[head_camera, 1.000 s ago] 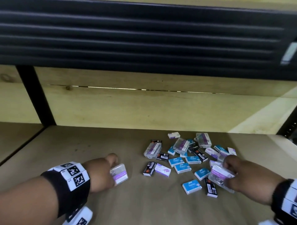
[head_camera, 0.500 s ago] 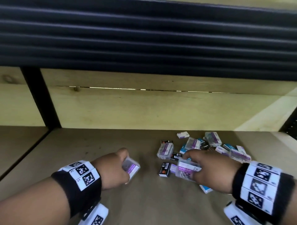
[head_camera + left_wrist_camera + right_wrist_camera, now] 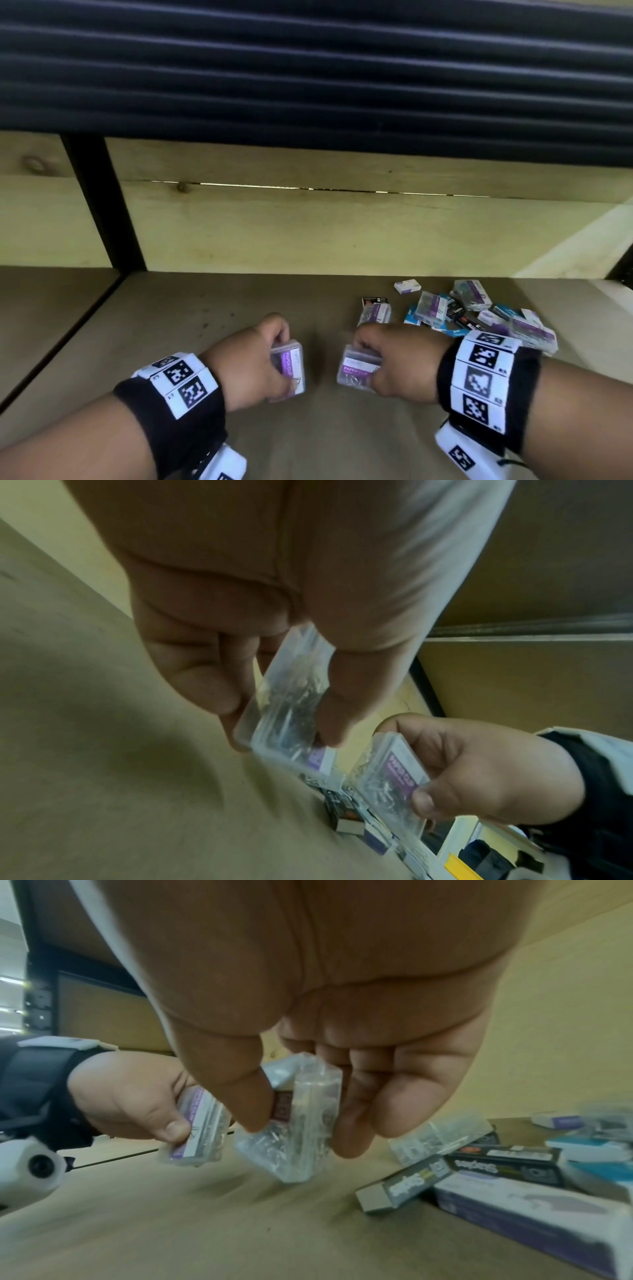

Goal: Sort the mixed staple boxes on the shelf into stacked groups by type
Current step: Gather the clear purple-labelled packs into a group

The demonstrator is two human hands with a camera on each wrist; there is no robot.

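My left hand (image 3: 263,359) grips a clear plastic box with a purple label (image 3: 291,368), thumb on one side and fingers on the other (image 3: 284,715). My right hand (image 3: 387,363) grips a second clear purple-labelled box (image 3: 358,368), seen close in the right wrist view (image 3: 301,1123). Both boxes hang just above the shelf board (image 3: 205,325), a short gap apart. The mixed pile of boxes (image 3: 459,315) lies at the right rear: clear, blue, black and white-purple ones.
The wooden back wall (image 3: 308,229) stands behind the pile. A black upright post (image 3: 102,205) divides the shelf at the left. Black staple boxes (image 3: 479,1167) and a white-purple box (image 3: 534,1221) lie right beside my right hand.
My right hand lifted a clear box out of the pile and carried it left toward the left hand. The left hand raised and tilted its own box. The view shifted left.
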